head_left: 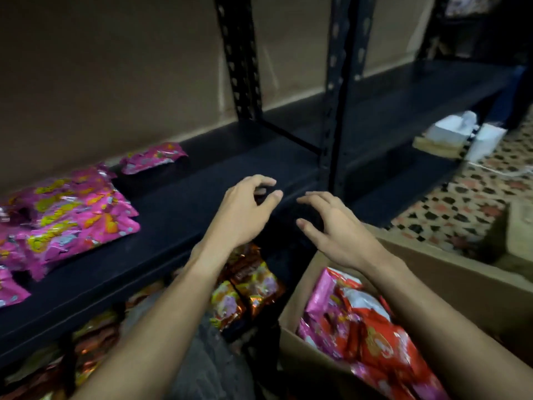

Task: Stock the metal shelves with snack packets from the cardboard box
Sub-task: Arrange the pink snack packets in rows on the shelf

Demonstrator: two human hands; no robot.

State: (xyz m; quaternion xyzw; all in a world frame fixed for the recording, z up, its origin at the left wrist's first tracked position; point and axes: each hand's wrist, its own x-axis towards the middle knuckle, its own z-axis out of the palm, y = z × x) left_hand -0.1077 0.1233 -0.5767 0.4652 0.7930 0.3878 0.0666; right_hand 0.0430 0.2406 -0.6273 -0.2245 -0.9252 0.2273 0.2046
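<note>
Your left hand (245, 215) and right hand (334, 229) hover empty, fingers loosely curled, above the shelf (187, 197). Pink packets (72, 209) lie at nine o'clock. You seem between placements; next, reach into the box (461, 287) at five o'clock.

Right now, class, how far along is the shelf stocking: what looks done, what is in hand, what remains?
Done: pink packets lie at the left of the metal shelf; orange packets sit on the level below. In hand: nothing; the left hand and right hand hover empty above the shelf's front. Left: red and pink packets lie in the cardboard box; the shelf's right part is bare.
</note>
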